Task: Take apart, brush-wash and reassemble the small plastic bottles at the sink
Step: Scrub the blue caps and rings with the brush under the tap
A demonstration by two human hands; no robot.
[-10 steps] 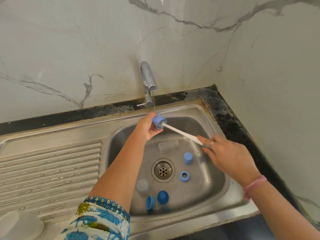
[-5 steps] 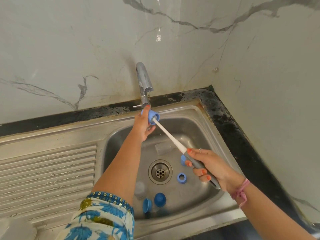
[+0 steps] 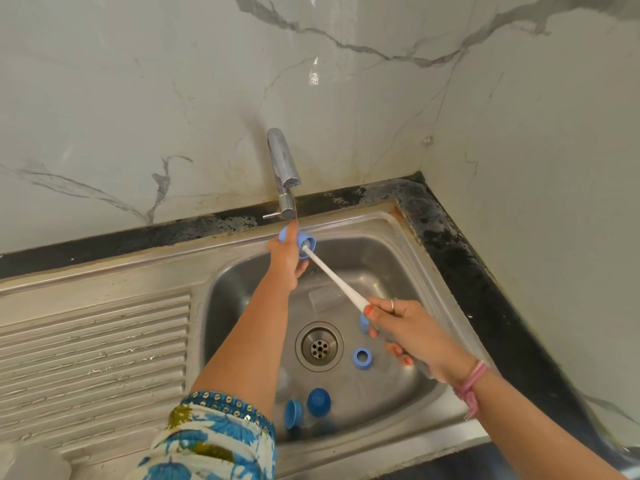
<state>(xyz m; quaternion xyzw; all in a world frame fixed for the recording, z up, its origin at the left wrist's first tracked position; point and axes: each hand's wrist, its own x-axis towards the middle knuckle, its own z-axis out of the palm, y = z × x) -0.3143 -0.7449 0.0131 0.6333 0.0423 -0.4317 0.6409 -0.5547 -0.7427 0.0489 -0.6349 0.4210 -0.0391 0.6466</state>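
My left hand [image 3: 286, 258] holds a small blue cap [image 3: 304, 244] under the thin stream from the tap [image 3: 284, 168]. My right hand [image 3: 412, 336] grips the handle of a white bottle brush [image 3: 337, 280], and its bristle tip sits inside the cap's open mouth. In the steel sink basin [image 3: 398, 265] lie a blue ring [image 3: 362, 357], a blue piece [image 3: 363, 322] partly hidden behind my right fingers, and two darker blue caps [image 3: 318, 401] [image 3: 292, 413] near the front. A clear bottle body [image 3: 323, 297] lies behind the drain [image 3: 319, 346].
A ribbed steel draining board [image 3: 93, 344] spreads left of the basin. A black counter strip [image 3: 460, 251] runs along the marble walls at the back and right. A white rounded object [image 3: 31, 462] shows at the bottom left corner.
My right hand slid back down the brush handle and turned palm-under. The brush now points steeply up into the cap. My left hand lifted the cap closer to the tap.
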